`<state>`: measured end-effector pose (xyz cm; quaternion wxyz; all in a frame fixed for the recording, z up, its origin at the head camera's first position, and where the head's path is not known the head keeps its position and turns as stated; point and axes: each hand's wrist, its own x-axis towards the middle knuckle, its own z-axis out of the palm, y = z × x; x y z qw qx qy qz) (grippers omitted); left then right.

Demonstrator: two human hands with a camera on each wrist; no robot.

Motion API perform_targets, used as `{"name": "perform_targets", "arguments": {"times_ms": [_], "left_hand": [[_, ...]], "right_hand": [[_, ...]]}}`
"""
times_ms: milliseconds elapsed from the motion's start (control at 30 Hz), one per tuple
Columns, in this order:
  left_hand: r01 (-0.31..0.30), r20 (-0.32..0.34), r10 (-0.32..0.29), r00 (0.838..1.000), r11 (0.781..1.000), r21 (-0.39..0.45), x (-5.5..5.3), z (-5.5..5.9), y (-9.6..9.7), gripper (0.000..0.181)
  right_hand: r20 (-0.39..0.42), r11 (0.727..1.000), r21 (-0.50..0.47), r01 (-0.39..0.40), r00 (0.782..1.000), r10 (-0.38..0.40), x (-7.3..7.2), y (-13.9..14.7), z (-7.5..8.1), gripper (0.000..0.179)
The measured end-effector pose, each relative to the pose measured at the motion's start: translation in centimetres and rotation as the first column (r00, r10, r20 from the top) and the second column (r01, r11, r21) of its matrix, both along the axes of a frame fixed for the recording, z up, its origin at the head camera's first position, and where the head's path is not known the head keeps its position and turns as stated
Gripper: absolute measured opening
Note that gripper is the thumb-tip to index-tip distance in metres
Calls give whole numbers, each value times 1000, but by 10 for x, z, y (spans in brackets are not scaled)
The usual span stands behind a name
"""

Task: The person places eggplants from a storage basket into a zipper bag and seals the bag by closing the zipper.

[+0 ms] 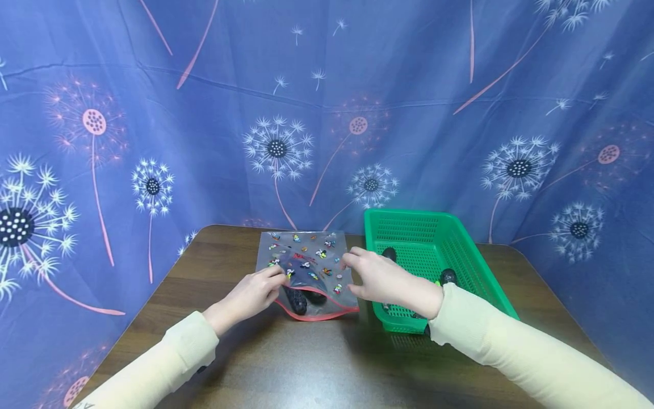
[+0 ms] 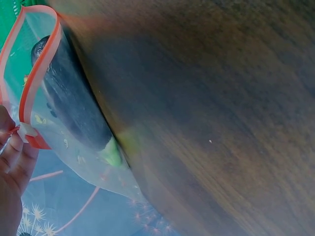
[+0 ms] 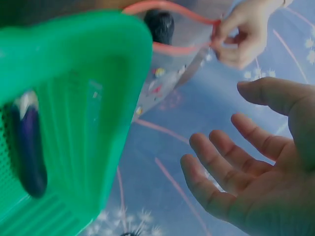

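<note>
A clear zip bag [image 1: 327, 275] with printed figures and a red-orange rim lies on the table, its mouth gaping toward the front. Inside it are dark eggplants [image 1: 297, 301]; one eggplant [image 2: 76, 98] shows its green stem end in the left wrist view. My left hand [image 1: 254, 295] pinches the corner of the bag's rim between thumb and fingers. Between the bag and the green basket [image 3: 118, 108], my right hand [image 1: 380, 278] hovers with spread fingers and holds nothing. Another eggplant [image 3: 30, 152] lies in the basket, whose contents my right forearm partly hides.
The green plastic basket stands right of the bag on the brown wooden table [image 1: 276, 363]. More eggplants [image 1: 448, 276] are in it. A blue curtain [image 1: 317, 68] with dandelion prints hangs behind and at both sides of the table.
</note>
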<state>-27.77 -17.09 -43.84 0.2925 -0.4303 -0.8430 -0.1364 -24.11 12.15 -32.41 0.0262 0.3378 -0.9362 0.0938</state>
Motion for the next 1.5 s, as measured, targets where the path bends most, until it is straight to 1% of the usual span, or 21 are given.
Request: {"name": "perform_targets", "arguments": {"times_ms": [167,300,400,567,733,1000,1133,1233,1400,1500], "left_hand": [[1,5,-1,1000,1000,5,1,0,-1,32],[-5,13,5,1000,1000,3,1,-1,-2,32],[-10,25,10,1000,1000,3,1,-1,-2,31],[-8,38,8,999,1000,0,1,-1,-3,31],[-13,35,13,999,1000,-3,1,-1,-5,32],[-20,33,21,999,1000,-3,2,-4,-7,31],[-22,29,22,999,1000,-4,2,-5,-8,31],[-17,22,17,1000,1000,-1,1,-5,-8,32],[-10,20,10,1000,1000,0,1,-4,-8,31],[-9,22,9,1000,1000,-4,1,-4,-8,31]], "right_hand": [[53,999,-29,21,998,-20,-8,16,10,34],[101,998,-40,39,994,-35,-16,27,14,36],[126,998,-39,54,991,-49,-22,34,15,37],[139,996,-48,78,988,-71,-35,46,13,37],[163,990,-60,125,980,-114,-52,57,8,39],[190,982,-71,177,968,-161,-77,71,-3,44],[220,974,-77,214,956,-193,-86,75,-9,44],[224,968,-82,239,950,-216,-92,76,-15,43],[242,959,-94,269,940,-241,-103,79,-27,44],[265,950,-101,294,929,-259,-109,82,-35,47]]}}
